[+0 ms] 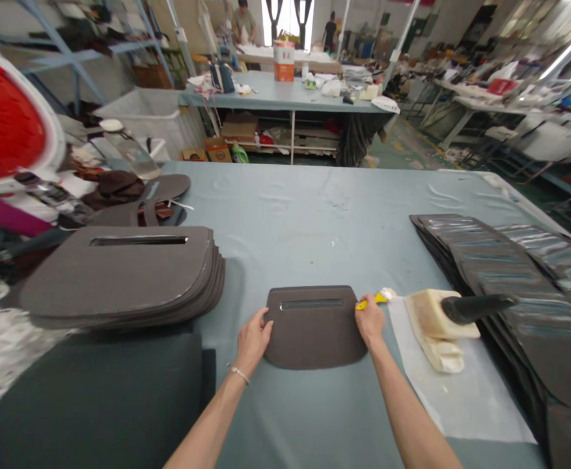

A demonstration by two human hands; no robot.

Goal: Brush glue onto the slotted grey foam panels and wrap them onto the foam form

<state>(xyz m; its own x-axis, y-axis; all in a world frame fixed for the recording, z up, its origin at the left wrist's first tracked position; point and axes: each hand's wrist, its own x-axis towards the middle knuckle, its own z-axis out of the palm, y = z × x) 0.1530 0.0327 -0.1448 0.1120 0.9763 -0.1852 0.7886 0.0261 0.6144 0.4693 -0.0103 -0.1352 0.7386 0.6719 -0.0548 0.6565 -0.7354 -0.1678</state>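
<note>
A dark brown, leather-like panel [314, 335] lies on the table in front of me, its long narrow slot near the top edge. At its left edge, my left hand [254, 339] grips the panel between thumb and fingers. My right hand [370, 320] is closed around a small yellow-handled brush [372, 301] with a whitish tip, and touches the panel's right edge. To the right, a cream-coloured container [429, 312] with a black cylindrical piece [478, 307] rests on a white sheet [417, 378].
A stack of slotted brown panels [124, 273] is at left, above a dark green-black sheet stack [90, 391]. Overlapping dark panels [500, 267] lie along the right. A bottle [131, 150] stands at back left. Another table [265, 91] and two people are beyond.
</note>
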